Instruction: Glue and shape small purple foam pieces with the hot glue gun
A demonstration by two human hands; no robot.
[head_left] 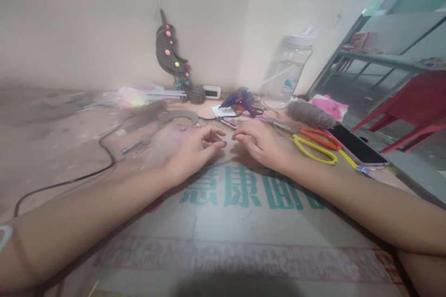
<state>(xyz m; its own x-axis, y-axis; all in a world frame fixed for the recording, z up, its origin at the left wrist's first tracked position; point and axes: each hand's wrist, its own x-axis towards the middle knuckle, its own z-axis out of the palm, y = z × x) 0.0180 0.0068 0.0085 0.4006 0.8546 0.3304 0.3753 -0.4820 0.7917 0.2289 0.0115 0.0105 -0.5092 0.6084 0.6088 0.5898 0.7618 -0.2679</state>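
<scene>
Both my hands are over the printed sheet on the table, their fingertips facing each other with a narrow gap between. My left hand point(197, 151) is closed, fingers curled toward the thumb. A tiny purple piece point(225, 144) shows at the thumb tip; its kind is too small to tell. My right hand point(256, 141) is closed too, fingers bent down over the thumb; whatever they hold, if anything, is hidden. Just behind the hands lie a pink-handled cutter point(227, 123) and a dark blue glue gun point(242, 101) with a lit red spot.
A grey crescent with coloured beads point(167, 51) leans on the wall. Orange-and-yellow-handled scissors point(315, 148), a phone point(358, 144), grey yarn point(310, 113) and a water bottle point(289, 72) stand right. A black cable point(69, 181), a pen point(131, 146) and a grey curved piece point(179, 116) lie left.
</scene>
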